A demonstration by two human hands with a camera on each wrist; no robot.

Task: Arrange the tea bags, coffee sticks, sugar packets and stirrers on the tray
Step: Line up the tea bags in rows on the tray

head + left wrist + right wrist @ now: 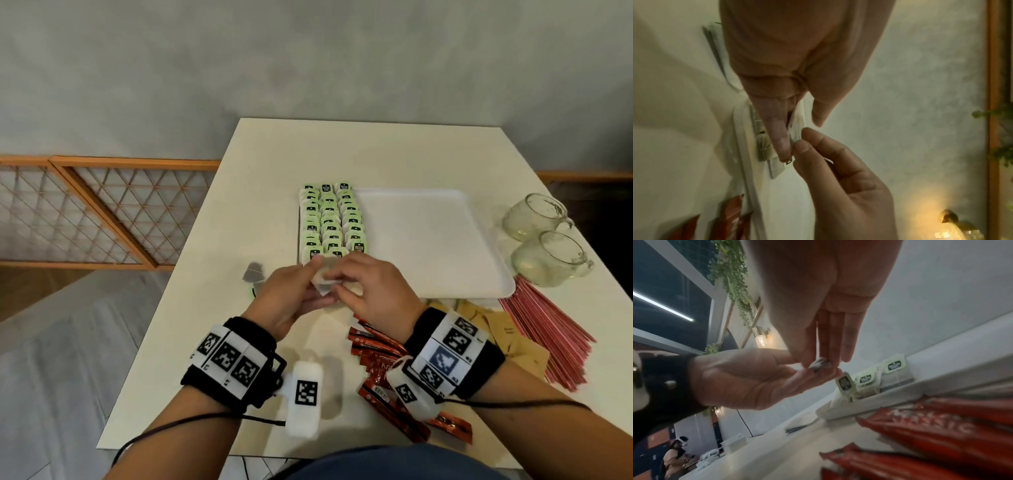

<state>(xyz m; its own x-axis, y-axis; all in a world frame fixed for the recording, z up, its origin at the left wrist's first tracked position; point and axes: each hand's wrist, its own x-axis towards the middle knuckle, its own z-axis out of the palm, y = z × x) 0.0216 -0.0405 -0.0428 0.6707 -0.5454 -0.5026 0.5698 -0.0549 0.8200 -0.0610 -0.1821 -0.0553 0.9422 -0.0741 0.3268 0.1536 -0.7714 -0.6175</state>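
Note:
A white tray (428,240) lies on the table, with three columns of green-tagged tea bags (330,219) along its left side. Just in front of the tray's near-left corner my two hands meet. My left hand (310,279) holds a small stack of tea bags (322,286) between thumb and fingers. My right hand (342,282) pinches the same stack from the right. The left wrist view shows the stack (797,126) between my thumb and forefinger. In the right wrist view a tag (844,382) dangles below the pinched bags (820,365).
Red coffee sticks (376,356) lie under my right wrist. Brown sugar packets (507,329) and pink stirrers (548,325) fan out at the near right. Two glass mugs (544,240) stand right of the tray. One loose tea bag (253,272) lies left of my hands.

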